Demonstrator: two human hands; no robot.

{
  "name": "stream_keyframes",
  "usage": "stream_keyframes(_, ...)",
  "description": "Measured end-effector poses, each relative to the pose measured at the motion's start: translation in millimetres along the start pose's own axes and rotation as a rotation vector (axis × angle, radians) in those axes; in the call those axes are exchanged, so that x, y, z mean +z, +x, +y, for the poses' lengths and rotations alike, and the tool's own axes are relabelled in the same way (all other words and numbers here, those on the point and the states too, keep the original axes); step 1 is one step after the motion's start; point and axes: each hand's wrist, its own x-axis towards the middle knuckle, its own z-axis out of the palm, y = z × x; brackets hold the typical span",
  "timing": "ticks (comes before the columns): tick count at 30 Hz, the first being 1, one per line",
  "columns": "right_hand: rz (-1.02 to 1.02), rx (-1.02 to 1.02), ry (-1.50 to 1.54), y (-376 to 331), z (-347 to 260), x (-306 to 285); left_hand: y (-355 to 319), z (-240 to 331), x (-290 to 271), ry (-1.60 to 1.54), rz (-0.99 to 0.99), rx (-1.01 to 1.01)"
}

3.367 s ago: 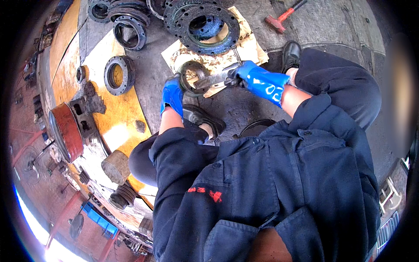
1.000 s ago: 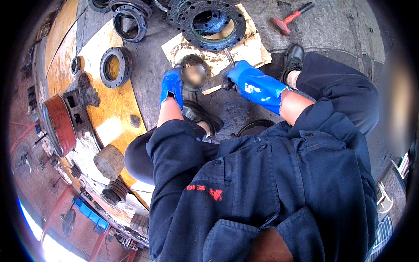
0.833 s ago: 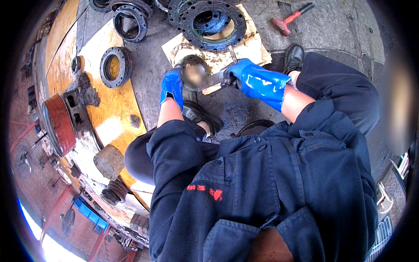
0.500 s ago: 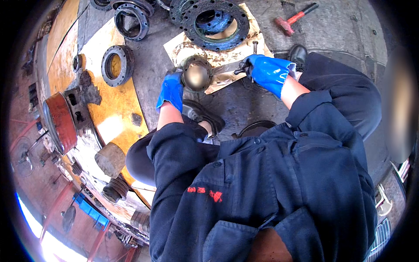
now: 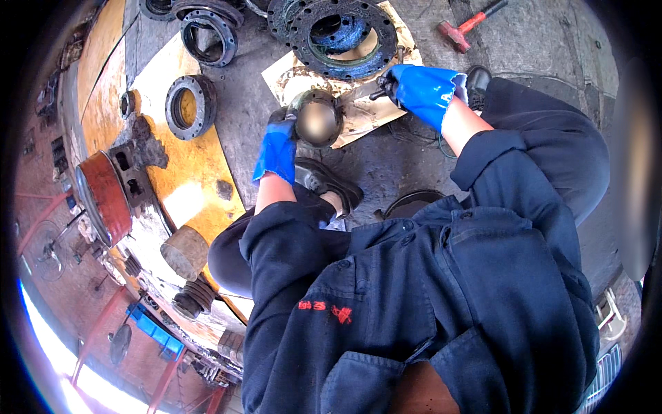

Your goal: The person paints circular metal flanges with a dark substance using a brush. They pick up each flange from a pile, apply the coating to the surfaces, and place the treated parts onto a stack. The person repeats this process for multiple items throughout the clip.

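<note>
My left hand (image 5: 278, 146), in a blue glove with dark, dirty fingers, grips the left rim of a round metal part (image 5: 318, 121). This part has a dark rim, and its middle is blurred. My right hand (image 5: 414, 91), gloved alike, is closed to the right of the part, above brown paper (image 5: 369, 116). A dark bolt-like rod (image 5: 400, 52) sticks up from its fingers, and a short dark end juts out to the left; how the two join is hidden. Beyond both hands, a large flanged ring with bolt holes (image 5: 303, 52) lies on the paper.
A red-headed hammer (image 5: 455, 36) lies at the far right. To the left, a thick flanged ring (image 5: 171, 110) rests on a yellow board (image 5: 185, 162), with an orange-red drum-shaped part (image 5: 103, 199) and a grey cylinder (image 5: 185, 252) nearby. My shoe (image 5: 329, 181) is close below the round part.
My right hand has moved a little away from me and slightly left, carrying the rod toward the large ring. My left hand stays on the round part, which looks slightly turned. The view has shifted slightly.
</note>
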Motion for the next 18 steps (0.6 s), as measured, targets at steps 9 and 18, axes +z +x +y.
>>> stream_keyframes(9,-0.088,-0.12,-0.459,28,-28,-17,2,3,17,-0.007,0.077,0.013)
stream_keyframes(18,-0.15,0.293,0.326,24,-85,19,16,-11,-12,-0.151,0.027,-0.107)
